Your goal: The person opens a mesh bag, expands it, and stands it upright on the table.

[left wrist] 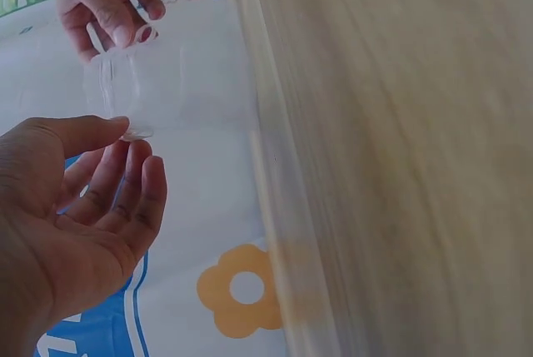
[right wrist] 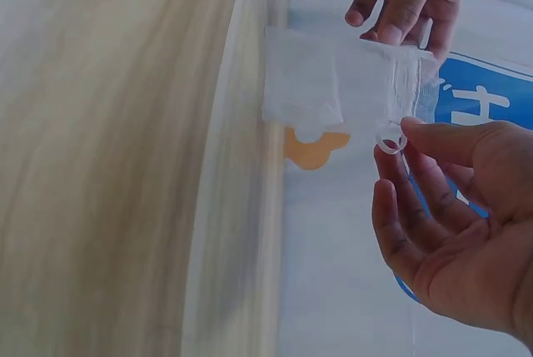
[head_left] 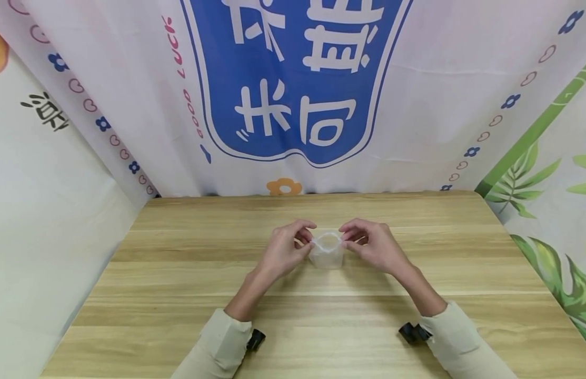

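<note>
A small translucent drawstring pouch [head_left: 328, 259] stands upright near the middle of the table, its mouth parted into an oval. My left hand [head_left: 284, 248] pinches the left side of its rim between thumb and fingers. On the opposite side, my right hand [head_left: 375, 247] pinches the rim by a small clear loop [right wrist: 381, 141], seen in the right wrist view. Gathered lines run across the pouch [right wrist: 304, 78] just below its mouth. In the left wrist view the thumb of the left hand [left wrist: 87, 215] presses on the pouch's near edge. Nothing can be made out inside.
The wood-grain table [head_left: 179, 295] extends on all sides of the pouch. Behind it hangs a white cloth [head_left: 430, 116] with a blue printed panel. A leaf-patterned cloth [head_left: 553, 210] hangs at the right. Black wrist devices [head_left: 256, 340] sit at both cuffs.
</note>
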The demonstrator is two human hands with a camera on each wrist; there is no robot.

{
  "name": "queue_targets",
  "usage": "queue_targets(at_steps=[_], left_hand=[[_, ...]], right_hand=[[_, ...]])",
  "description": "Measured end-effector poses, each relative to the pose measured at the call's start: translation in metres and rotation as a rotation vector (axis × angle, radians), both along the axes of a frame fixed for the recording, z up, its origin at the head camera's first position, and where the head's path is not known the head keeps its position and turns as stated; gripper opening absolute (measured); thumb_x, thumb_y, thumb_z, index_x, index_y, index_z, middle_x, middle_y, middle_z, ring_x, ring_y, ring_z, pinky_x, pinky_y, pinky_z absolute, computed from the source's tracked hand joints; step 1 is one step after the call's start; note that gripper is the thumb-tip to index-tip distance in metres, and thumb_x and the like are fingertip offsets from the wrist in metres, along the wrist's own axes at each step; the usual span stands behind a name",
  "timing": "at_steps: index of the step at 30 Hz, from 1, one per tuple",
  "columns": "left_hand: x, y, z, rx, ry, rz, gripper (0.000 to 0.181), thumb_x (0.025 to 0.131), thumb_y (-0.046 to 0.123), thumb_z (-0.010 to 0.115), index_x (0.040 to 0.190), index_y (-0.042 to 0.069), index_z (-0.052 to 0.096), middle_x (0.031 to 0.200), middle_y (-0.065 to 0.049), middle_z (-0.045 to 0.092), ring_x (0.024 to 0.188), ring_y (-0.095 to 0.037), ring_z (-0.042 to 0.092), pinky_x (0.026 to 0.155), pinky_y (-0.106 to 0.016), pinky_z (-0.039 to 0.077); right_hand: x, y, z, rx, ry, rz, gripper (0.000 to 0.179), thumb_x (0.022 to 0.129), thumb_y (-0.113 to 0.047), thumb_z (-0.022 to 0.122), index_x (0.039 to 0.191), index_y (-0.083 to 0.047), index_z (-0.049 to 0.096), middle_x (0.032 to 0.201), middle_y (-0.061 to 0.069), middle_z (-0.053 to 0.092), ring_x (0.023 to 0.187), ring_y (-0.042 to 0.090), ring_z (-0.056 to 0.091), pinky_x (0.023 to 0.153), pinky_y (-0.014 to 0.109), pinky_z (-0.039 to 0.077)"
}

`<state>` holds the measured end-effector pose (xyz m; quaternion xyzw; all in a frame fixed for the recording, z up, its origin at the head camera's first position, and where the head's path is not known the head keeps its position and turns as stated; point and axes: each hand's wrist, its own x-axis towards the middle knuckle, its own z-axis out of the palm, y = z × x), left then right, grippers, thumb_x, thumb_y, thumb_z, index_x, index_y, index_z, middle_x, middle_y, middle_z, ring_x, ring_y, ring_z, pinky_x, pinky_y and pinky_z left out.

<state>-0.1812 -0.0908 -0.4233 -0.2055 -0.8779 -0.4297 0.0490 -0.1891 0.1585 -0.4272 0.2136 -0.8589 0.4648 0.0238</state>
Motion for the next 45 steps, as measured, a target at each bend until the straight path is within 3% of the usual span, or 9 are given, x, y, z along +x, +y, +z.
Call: queue_targets(at_steps=[13, 17, 21, 29, 35, 45], left_hand=[[-0.003, 0.012, 0.001, 0.003, -0.009, -0.010, 0.027, 0.091, -0.006, 0.079, 0.117, -0.003, 0.072, 0.095, -0.011, 0.076, 0.088, -0.021, 0.074, 0.074, -0.021, 0.063], [-0.003, 0.007, 0.003, 0.010, -0.019, -0.008, 0.030, 0.089, -0.008, 0.079, 0.118, -0.002, 0.072, 0.103, -0.014, 0.075, 0.093, -0.026, 0.075, 0.078, -0.030, 0.067], [-0.001, 0.001, 0.007, -0.052, -0.005, -0.030, 0.033, 0.090, -0.003, 0.082, 0.121, 0.003, 0.074, 0.118, -0.015, 0.072, 0.102, -0.030, 0.074, 0.082, -0.041, 0.068], [0.000, -0.004, 0.012, -0.184, 0.098, -0.104, 0.017, 0.092, 0.003, 0.083, 0.107, 0.010, 0.079, 0.122, -0.010, 0.068, 0.106, -0.027, 0.070, 0.085, -0.040, 0.066], [-0.001, -0.004, 0.011, -0.250, 0.149, -0.112, 0.013, 0.094, 0.003, 0.081, 0.103, 0.011, 0.081, 0.120, -0.008, 0.070, 0.105, -0.025, 0.071, 0.087, -0.037, 0.063], [-0.001, 0.000, 0.008, -0.310, 0.142, -0.117, 0.009, 0.095, 0.003, 0.079, 0.099, 0.012, 0.080, 0.118, -0.005, 0.072, 0.105, -0.021, 0.072, 0.092, -0.038, 0.063]], right_hand=[[0.000, -0.011, 0.003, 0.026, 0.030, 0.020, 0.022, 0.093, 0.000, 0.081, 0.114, -0.002, 0.077, 0.097, 0.007, 0.081, 0.091, 0.021, 0.078, 0.078, 0.031, 0.065], [0.000, -0.006, 0.005, 0.033, 0.026, 0.023, 0.024, 0.092, 0.000, 0.082, 0.115, -0.004, 0.076, 0.104, 0.010, 0.080, 0.094, 0.024, 0.079, 0.080, 0.037, 0.067], [0.000, -0.002, 0.005, 0.067, 0.056, 0.030, 0.029, 0.089, -0.001, 0.085, 0.117, -0.007, 0.077, 0.114, 0.012, 0.077, 0.100, 0.029, 0.078, 0.082, 0.043, 0.067], [0.002, -0.002, 0.009, 0.174, 0.117, 0.078, 0.029, 0.087, -0.007, 0.089, 0.114, -0.012, 0.078, 0.128, 0.009, 0.070, 0.116, 0.030, 0.070, 0.089, 0.048, 0.065], [0.004, -0.005, 0.010, 0.196, 0.114, 0.122, 0.025, 0.087, -0.008, 0.089, 0.108, -0.012, 0.077, 0.122, 0.006, 0.072, 0.113, 0.027, 0.070, 0.093, 0.051, 0.062], [0.008, -0.010, 0.010, 0.242, 0.089, 0.135, 0.025, 0.089, -0.011, 0.088, 0.113, -0.011, 0.078, 0.117, 0.003, 0.075, 0.108, 0.021, 0.071, 0.089, 0.042, 0.063]])
